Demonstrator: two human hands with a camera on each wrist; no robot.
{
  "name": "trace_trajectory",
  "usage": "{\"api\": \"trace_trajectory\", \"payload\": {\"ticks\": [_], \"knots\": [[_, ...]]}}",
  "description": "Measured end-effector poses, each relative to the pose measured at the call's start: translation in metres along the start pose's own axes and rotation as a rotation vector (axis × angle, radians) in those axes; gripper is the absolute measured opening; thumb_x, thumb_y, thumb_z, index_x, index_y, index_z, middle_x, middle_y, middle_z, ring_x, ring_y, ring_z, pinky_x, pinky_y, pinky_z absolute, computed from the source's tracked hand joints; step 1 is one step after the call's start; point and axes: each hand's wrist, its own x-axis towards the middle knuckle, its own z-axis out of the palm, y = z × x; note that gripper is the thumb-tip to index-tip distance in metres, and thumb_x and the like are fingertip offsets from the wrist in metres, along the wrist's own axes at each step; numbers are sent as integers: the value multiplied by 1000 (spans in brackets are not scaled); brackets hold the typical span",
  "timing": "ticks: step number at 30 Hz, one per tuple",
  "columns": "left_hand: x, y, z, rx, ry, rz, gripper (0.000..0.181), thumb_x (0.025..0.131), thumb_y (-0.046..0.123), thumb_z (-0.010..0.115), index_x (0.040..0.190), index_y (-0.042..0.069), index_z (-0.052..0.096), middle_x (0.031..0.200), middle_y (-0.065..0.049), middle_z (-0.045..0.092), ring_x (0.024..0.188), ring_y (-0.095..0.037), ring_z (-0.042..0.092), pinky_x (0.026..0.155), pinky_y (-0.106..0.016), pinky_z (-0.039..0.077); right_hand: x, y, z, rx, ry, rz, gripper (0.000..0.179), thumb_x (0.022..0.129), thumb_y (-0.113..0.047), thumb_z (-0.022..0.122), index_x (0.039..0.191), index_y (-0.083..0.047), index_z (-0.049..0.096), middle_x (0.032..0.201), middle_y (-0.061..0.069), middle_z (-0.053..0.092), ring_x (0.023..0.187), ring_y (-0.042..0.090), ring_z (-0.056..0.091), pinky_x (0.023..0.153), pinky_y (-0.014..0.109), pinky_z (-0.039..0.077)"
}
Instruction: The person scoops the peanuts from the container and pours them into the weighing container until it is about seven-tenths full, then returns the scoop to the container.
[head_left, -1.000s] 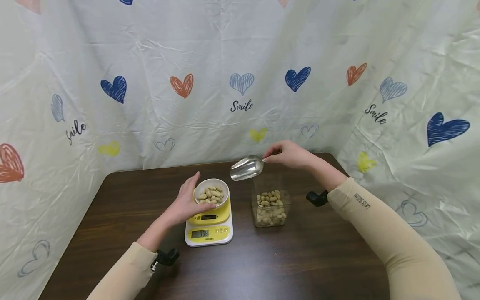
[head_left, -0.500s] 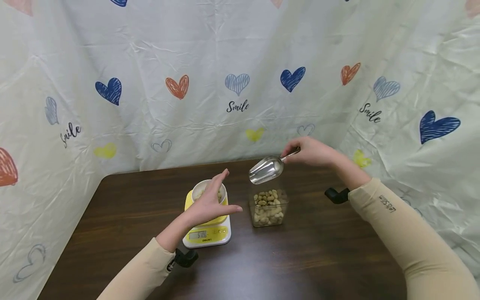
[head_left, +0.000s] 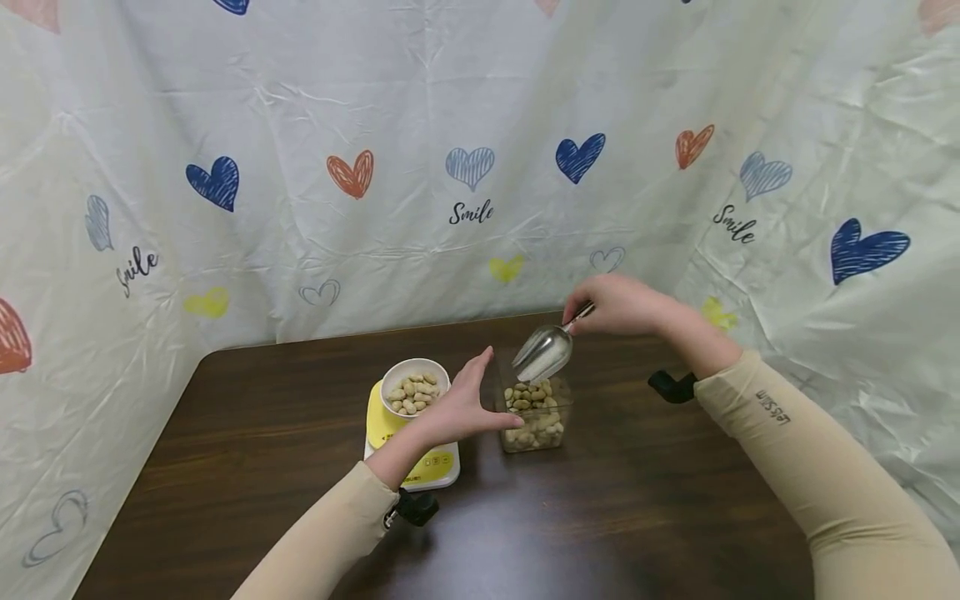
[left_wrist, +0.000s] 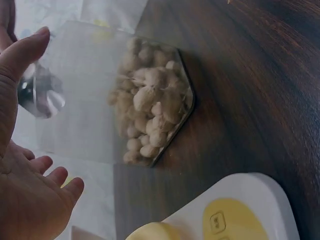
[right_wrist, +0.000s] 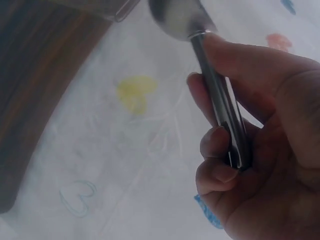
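My right hand (head_left: 618, 304) grips the handle of a metal scoop (head_left: 543, 354), with its fingers curled round it in the right wrist view. The scoop's mouth tilts down over a clear square container (left_wrist: 87, 135) part filled with unshelled peanuts (head_left: 534, 396). Beside the container's left side, my left hand (head_left: 457, 408) has its thumb and fingers spread apart and holds nothing. Whether it touches the wall I cannot tell. A white bowl (head_left: 411, 367) of peanuts stands on a yellow and white kitchen scale (head_left: 442, 472); my left wrist hides the scale's display.
Everything stands on a dark wooden table (head_left: 247, 450). A pale curtain (head_left: 405, 267) printed with hearts hangs behind the table's back edge and at both sides. The scale sits just left of the container.
My left hand has left the bowl and moved right to the container. The scoop went right, then dipped lower over the container with its mouth tipped further down.
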Motion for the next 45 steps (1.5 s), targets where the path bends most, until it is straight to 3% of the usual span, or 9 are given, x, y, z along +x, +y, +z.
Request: {"api": "trace_trajectory", "payload": {"ticks": [12, 20, 26, 32, 34, 38, 41, 45], "knots": [[8, -4, 6, -51, -38, -30, 128, 75, 58, 86, 166, 24, 3, 170, -5, 10, 154, -22, 10, 119, -50, 24, 3, -26, 5, -226, -49, -59, 10, 89, -17, 77, 97, -23, 80, 98, -7, 69, 91, 17, 65, 77, 43, 54], [12, -8, 8, -44, -23, 5, 125, 77, 54, 86, 166, 23, 5, 167, -2, 21, 153, -20, 18, 118, -47, 27, 10, -48, 12, -373, -86, -121, 9, 89, -13, 78, 88, -22, 79, 93, -6, 70, 94, 23, 62, 75, 42, 53], [13, -7, 9, -39, -7, 17, 120, 77, 53, 86, 166, 20, 11, 164, -4, 27, 148, -22, 28, 116, -45, 31, 15, -55, 25, -445, -101, -180, 16, 88, -5, 77, 83, -20, 79, 88, -5, 67, 93, 24, 61, 77, 40, 54], [12, -6, 9, -41, -3, 9, 119, 78, 54, 85, 165, 20, 12, 164, -3, 27, 148, -23, 28, 115, -48, 32, 23, -60, 44, -545, -141, -200, 19, 90, -3, 75, 81, -19, 80, 83, -5, 65, 89, 23, 60, 79, 38, 53], [12, -5, 9, -35, 4, 11, 120, 77, 54, 85, 165, 19, 12, 164, -4, 27, 148, -24, 27, 115, -48, 32, 27, -58, 51, -543, -155, -206, 22, 90, -3, 75, 76, -19, 78, 76, -8, 63, 84, 21, 58, 78, 38, 51], [12, -5, 9, -29, 14, 12, 120, 77, 54, 85, 165, 19, 12, 163, -4, 28, 149, -24, 26, 115, -47, 31, 34, -46, 60, -448, -167, -218, 28, 89, -2, 74, 67, -18, 73, 64, -8, 58, 71, 21, 54, 93, 44, 48], [12, -6, 10, -30, 13, 6, 120, 77, 53, 85, 165, 20, 11, 163, -3, 28, 147, -23, 29, 114, -46, 33, 37, -33, 62, -350, -181, -190, 21, 89, -4, 74, 74, -18, 76, 71, -9, 64, 73, 19, 60, 99, 46, 48], [13, -7, 12, -43, 12, 6, 120, 77, 53, 86, 165, 19, 12, 162, -4, 29, 145, -24, 32, 112, -46, 35, 40, -20, 63, -225, -234, -141, 11, 90, -10, 77, 91, -20, 81, 92, -10, 71, 87, 15, 66, 83, 41, 55]]}}
